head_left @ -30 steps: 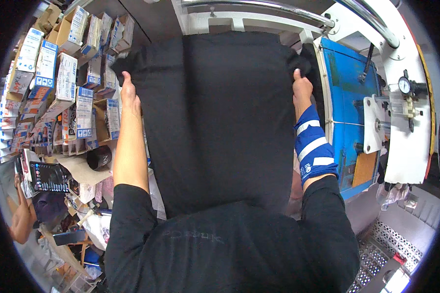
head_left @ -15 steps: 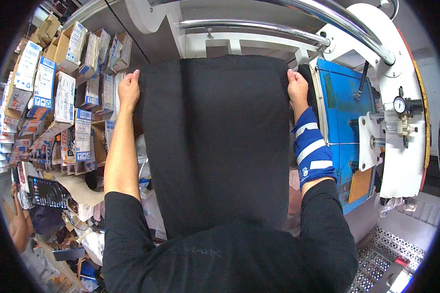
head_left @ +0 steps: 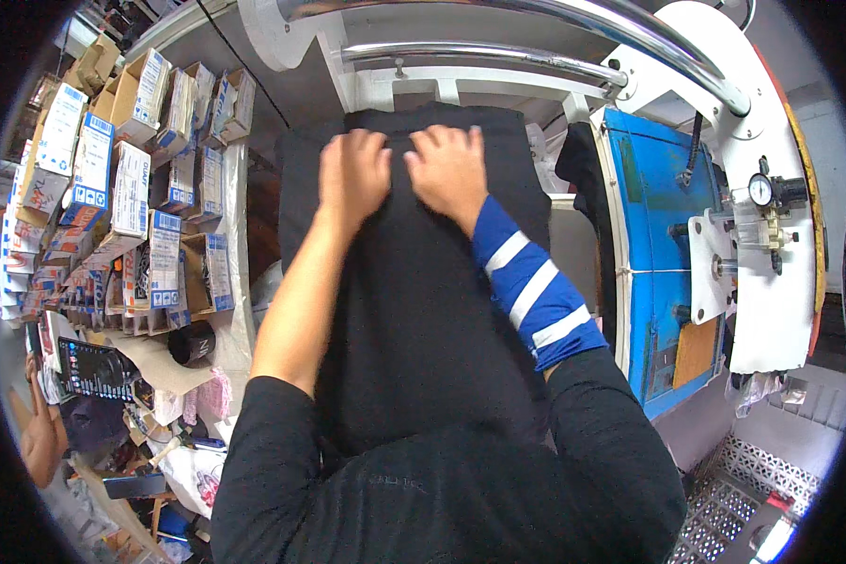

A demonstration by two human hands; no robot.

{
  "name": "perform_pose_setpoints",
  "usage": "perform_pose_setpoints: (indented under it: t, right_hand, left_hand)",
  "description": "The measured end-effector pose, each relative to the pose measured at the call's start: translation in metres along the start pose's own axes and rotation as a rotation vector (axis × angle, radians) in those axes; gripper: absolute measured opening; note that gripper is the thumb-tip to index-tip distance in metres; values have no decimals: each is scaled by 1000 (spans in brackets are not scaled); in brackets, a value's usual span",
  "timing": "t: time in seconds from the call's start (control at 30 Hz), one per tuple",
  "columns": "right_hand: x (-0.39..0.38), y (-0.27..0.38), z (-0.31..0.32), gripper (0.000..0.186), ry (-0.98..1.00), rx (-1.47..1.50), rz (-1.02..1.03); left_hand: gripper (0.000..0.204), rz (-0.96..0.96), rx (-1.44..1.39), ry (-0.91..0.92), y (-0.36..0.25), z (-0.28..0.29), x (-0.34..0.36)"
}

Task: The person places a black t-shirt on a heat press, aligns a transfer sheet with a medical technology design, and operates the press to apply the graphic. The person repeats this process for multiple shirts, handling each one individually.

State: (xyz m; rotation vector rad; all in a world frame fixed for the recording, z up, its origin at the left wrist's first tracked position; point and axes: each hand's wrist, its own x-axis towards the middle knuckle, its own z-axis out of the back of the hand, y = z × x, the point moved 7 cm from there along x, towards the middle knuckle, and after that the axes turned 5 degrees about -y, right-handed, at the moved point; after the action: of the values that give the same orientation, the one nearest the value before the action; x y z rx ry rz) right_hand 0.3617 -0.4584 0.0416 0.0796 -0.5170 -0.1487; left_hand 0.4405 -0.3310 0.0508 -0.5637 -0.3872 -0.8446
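A large piece of black cloth (head_left: 423,310) lies spread in front of me, its far edge by the white machine frame. On its upper part rests my left hand (head_left: 355,179), palm down, fingers pointing away from me and slightly apart. Close beside it on the right, my right hand (head_left: 448,177) also lies on the cloth with fingers apart. Neither hand appears to grip the fabric. A blue sleeve band with pale stripes (head_left: 538,282) covers my right forearm.
Chrome bars (head_left: 479,54) cross beyond the cloth. To the right stand a blue machine panel (head_left: 658,207) and a pressure gauge (head_left: 760,190). Stacked cardboard boxes (head_left: 132,197) and a lit screen (head_left: 94,367) are at left, where another person's arm (head_left: 38,432) shows.
Both hands have left the cloth's side edges and moved inward to lie near each other on its upper middle. The cloth's right edge has shifted left, uncovering a grey surface.
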Motion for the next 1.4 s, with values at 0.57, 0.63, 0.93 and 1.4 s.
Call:
perform_pose_setpoints:
  t: [0.57,0.63,0.93,1.4]
  right_hand:
    - [-114,-236,-28,27,-321,746,-1001]
    - [-103,-231,-6,29,-338,539,-834]
    - [-95,-236,-15,31,-148,594,-888]
    - [-142,-217,22,45,-58,414,-898]
  left_hand:
    - [39,1032,-418,-170,226,10,-132]
    - [35,759,-207,-228,212,35,-117]
    - [35,873,-365,-97,219,10,-118]
    - [49,832,-312,-151,161,59,-144]
